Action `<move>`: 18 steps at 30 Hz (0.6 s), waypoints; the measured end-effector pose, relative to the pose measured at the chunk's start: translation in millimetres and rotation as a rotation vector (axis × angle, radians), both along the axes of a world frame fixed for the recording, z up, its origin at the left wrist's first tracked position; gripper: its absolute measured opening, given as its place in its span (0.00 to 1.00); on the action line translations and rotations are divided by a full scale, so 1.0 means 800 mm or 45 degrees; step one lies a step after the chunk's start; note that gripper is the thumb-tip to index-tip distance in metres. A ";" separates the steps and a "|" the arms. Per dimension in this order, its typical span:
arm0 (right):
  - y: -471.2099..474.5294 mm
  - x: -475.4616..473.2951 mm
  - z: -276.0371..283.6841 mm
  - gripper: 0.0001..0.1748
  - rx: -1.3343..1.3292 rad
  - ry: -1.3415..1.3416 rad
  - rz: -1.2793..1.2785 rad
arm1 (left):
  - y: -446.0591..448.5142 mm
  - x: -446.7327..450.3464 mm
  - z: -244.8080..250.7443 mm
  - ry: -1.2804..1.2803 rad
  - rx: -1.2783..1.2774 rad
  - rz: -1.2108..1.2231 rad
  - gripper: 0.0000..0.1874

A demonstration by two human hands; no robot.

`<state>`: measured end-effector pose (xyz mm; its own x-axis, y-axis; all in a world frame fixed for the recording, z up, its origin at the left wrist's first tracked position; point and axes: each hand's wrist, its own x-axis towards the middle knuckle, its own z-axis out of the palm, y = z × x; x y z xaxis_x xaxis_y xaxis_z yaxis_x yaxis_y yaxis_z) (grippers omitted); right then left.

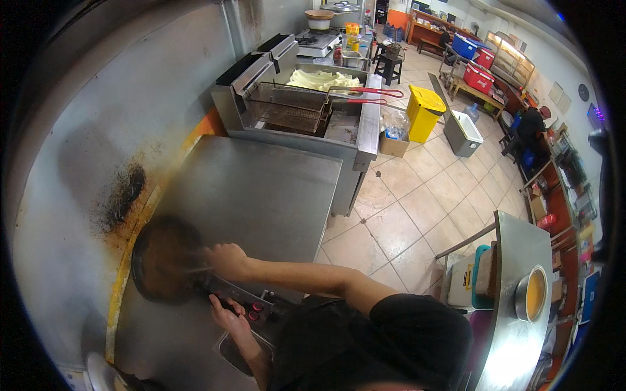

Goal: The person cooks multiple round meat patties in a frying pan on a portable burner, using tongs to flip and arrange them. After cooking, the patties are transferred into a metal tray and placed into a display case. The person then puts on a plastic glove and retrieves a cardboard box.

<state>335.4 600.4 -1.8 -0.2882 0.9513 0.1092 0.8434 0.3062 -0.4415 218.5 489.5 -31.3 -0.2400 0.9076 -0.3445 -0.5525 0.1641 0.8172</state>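
A dark frying pan (166,261) with brownish contents, blurred by haze, is in front of me beside the stained wall. My left hand (229,314) grips the pan's black handle (222,301) from below. Over the pan's near rim, my right hand (227,262) is closed around a thin utensil (198,269); motion blur hides its exact kind. Two red-ringed knobs (255,311) show just beyond the left hand. A rectangular metal container (244,353) is partly covered by my left forearm.
A steel worktop (264,190) reaches to a deep fryer (293,139) with wire baskets (288,105). Behind my right elbow stands a metal table (518,244) holding a steel pot (523,295) of orange-yellow contents. A yellow bin (424,115) and grey cooler (462,139) stand on the tiled floor.
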 end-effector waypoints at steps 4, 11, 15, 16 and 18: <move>-0.005 0.002 0.003 0.26 -0.007 0.013 0.003 | -0.002 0.000 0.000 0.011 0.015 0.008 0.19; -0.011 0.005 0.022 0.27 -0.139 0.075 0.005 | 0.000 -0.001 -0.001 0.027 0.031 0.009 0.18; -0.012 0.004 0.026 0.27 -0.182 0.036 -0.017 | 0.000 0.000 0.000 0.019 -0.013 0.041 0.17; -0.012 0.003 0.025 0.27 -0.174 0.044 -0.009 | 0.000 0.000 0.000 0.011 -0.051 0.073 0.17; -0.012 0.003 0.023 0.28 -0.114 -0.016 0.043 | 0.000 0.000 0.001 0.005 -0.011 0.036 0.17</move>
<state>337.9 591.0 16.4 -0.3214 0.9467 0.0201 0.8387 0.2944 -0.4581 218.2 489.3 -30.7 -0.2669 0.8974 -0.3512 -0.5541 0.1553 0.8179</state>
